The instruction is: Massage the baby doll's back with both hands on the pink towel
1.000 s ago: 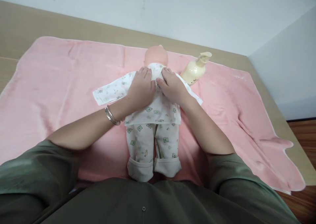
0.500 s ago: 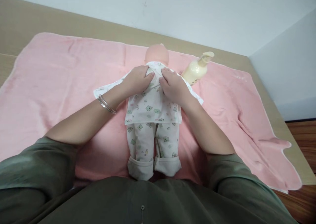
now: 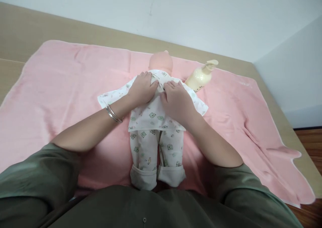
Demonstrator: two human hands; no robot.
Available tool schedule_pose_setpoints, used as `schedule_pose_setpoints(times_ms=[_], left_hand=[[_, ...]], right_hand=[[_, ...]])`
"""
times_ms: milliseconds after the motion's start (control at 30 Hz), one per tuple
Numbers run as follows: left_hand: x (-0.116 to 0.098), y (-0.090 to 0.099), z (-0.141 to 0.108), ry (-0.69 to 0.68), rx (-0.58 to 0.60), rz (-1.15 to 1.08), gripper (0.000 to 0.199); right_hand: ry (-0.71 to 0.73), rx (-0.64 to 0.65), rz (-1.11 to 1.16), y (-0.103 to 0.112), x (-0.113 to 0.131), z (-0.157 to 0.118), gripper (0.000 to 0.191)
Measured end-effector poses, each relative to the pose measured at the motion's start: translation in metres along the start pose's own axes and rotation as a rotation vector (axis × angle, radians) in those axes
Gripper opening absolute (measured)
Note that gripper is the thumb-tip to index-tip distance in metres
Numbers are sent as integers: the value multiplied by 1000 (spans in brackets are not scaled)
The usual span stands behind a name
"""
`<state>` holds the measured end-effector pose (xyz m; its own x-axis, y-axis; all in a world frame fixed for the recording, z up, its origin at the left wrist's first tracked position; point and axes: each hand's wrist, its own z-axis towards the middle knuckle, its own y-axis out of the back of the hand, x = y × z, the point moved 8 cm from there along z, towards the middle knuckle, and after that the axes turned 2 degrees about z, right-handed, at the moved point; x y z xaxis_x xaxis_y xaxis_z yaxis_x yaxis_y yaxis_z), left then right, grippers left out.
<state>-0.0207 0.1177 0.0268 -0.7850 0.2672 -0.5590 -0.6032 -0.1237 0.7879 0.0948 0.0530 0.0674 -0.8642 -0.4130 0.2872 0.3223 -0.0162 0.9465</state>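
A baby doll (image 3: 161,62) lies on a pink blanket (image 3: 67,73), its head away from me and its legs toward me. It wears a white printed baby shirt (image 3: 153,119) and matching pants (image 3: 147,146) with the cuffs turned up. Near the collar, my left hand (image 3: 143,90) pinches the shirt's cloth, thumb against the fingers. Beside it, my right hand (image 3: 178,100) is closed on the cloth from the other side, a small gap between the two hands. The shirt's sleeves spread out flat left and right. The doll's own hands and feet are hidden.
A cream pump bottle (image 3: 199,77) lies tilted on the blanket, just right of the doll's shoulder. The wooden table (image 3: 27,25) meets a white wall (image 3: 113,10) at the back. Dark wood flooring (image 3: 309,142) shows beyond the table's right edge.
The cloth between my hands is now pulled up into a fold near the collar. My right hand has turned slightly more over the shirt. The whole view has shifted a little.
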Motion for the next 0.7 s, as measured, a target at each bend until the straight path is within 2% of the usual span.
schedule_pose_setpoints(times_ms=[100,167,233,333,433,567,700], left_hand=[[-20,-3,-19,-195,-10,83,35],[-32,-6,-35,-243,6,165,49],[-38,-9,-44,-195,49,221,61],[-39,-11,-45,-116,112,209,66],[-28,-10,-33,-42,95,104,67],[-11,-12,-18,31,32,17,68],[-7,-16,-10,46,84,32,69]], right_hand=[[46,44,92,-7,2,3,49],[10,32,148,-10,-10,14,53],[-80,25,160,-13,-30,28,58],[-173,69,148,-21,-51,39,71],[-162,60,123,-25,-54,40,73],[-155,-66,63,-28,-52,37,63],[-153,-131,-16,-30,-47,39,55]])
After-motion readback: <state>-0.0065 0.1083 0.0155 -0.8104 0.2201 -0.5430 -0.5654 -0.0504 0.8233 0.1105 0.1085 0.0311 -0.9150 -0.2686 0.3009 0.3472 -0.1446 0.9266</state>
